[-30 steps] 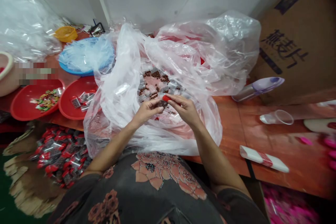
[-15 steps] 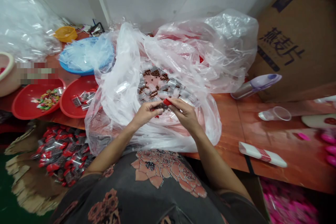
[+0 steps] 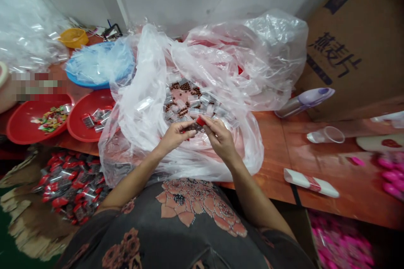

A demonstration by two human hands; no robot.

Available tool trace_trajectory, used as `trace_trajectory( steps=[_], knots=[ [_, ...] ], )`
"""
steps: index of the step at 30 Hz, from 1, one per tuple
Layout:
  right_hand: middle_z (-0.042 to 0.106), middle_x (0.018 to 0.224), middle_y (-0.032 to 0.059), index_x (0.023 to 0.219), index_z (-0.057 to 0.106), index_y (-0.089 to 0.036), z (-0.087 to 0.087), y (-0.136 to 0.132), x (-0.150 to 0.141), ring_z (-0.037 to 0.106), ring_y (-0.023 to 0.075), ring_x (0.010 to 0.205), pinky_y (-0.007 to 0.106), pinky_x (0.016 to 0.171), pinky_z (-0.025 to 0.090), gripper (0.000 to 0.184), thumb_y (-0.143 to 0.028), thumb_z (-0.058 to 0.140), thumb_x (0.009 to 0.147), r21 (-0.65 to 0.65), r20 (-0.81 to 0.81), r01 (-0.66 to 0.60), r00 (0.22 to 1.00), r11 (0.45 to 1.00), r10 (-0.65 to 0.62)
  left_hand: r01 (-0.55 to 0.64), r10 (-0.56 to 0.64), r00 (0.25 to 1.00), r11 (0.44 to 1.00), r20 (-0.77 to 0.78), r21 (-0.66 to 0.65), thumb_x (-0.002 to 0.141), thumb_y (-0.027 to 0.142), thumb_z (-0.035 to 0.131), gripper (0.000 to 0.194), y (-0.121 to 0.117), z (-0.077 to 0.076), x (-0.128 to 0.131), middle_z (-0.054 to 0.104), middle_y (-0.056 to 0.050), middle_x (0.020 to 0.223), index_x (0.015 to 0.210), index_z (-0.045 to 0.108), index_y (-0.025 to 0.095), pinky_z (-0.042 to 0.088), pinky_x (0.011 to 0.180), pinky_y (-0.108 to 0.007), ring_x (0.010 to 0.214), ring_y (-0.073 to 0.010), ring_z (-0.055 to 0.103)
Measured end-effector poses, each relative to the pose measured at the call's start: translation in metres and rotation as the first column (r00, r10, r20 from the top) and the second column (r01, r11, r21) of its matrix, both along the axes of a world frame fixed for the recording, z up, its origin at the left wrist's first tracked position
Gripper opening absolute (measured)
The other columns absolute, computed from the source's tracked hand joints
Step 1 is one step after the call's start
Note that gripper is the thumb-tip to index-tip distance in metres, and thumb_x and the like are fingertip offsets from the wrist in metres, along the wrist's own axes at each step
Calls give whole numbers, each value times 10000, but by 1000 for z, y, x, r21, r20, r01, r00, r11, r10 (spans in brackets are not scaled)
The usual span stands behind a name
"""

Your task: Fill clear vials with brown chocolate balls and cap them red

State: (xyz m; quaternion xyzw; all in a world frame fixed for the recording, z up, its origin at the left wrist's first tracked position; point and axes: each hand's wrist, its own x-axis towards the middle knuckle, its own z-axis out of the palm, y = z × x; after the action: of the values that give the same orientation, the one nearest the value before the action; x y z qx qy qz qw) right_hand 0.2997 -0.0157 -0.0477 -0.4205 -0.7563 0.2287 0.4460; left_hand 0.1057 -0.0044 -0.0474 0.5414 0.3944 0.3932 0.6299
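My left hand (image 3: 175, 135) and my right hand (image 3: 221, 136) meet over a big clear plastic bag (image 3: 151, 101) spread open on the table. Together they pinch a small clear packet (image 3: 195, 125) of dark beads with a red strip at its right end. The left fingers grip its dark left part, and the right fingertips are closed on the red end. Just beyond the hands, inside the bag, lie several small clear packets and loose brown beads (image 3: 186, 92).
Two red bowls (image 3: 22, 126) (image 3: 85, 111) hold small packets at left, behind them a blue bowl (image 3: 94, 67) and a yellow one (image 3: 73, 37). A box of red-topped packets (image 3: 67, 187) sits below the table edge. A cardboard box (image 3: 350, 50), a purple-capped bottle (image 3: 303, 101), a plastic cup (image 3: 326, 135) and a wrapped stick (image 3: 311, 183) lie right.
Both hands stay joined on the same packet, with the right fingers sliding in closer along its red end. The view has shifted slightly.
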Motion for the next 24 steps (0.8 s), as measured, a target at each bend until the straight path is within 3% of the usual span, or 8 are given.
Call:
trace_trajectory(
  steps=[5,9,12,16,21,24],
  knots=[
    [644,1369,18,1428,518,-394,-10,-3,0,640,221,1204,477,1008,532,473,-250,568,980,94,62,-26,998,995,20,-4,4,1000,1000,-12,19,796,313,730,429,-2,-1,2,747,-62,1009,1199,733,167,537,766,-275,788,-128,646],
    [593,1428,80,1550,345,-336,-16,-6,-1,585,264,1284,497,1045,514,684,-312,646,937,116,162,19,986,993,-37,-76,76,997,997,0,10,780,307,751,432,-4,-2,7,756,-69,1030,1190,741,171,542,757,-266,816,-141,663],
    [574,1444,103,1585,263,-313,-21,-6,-2,564,281,1307,505,1060,505,739,-314,630,944,117,218,55,973,992,-79,-121,124,990,992,72,-39,751,305,785,445,-6,-3,13,760,-64,1022,1174,749,172,550,744,-257,822,-147,673],
    [575,1440,115,1580,284,-296,-24,-5,-4,561,273,1311,496,1078,494,692,-302,597,962,107,200,41,978,993,-62,-152,177,964,979,198,-137,700,305,834,419,-8,-8,21,762,-44,947,1092,771,169,565,705,-249,778,-143,676],
    [575,1441,87,1493,435,-320,-21,-1,1,555,262,1317,492,1102,475,605,-295,643,926,-56,87,-41,995,998,45,-123,182,951,965,250,-233,671,299,861,438,-10,-9,21,761,-54,964,1070,751,156,588,729,-274,822,-166,702],
    [579,1423,72,1459,432,-335,-19,3,7,647,229,1170,418,941,584,647,-330,696,869,-258,-184,-136,979,957,89,-106,171,952,962,253,-252,705,311,838,450,-11,-4,16,758,-78,1012,1106,712,150,595,757,-299,844,-176,712]
  ],
)
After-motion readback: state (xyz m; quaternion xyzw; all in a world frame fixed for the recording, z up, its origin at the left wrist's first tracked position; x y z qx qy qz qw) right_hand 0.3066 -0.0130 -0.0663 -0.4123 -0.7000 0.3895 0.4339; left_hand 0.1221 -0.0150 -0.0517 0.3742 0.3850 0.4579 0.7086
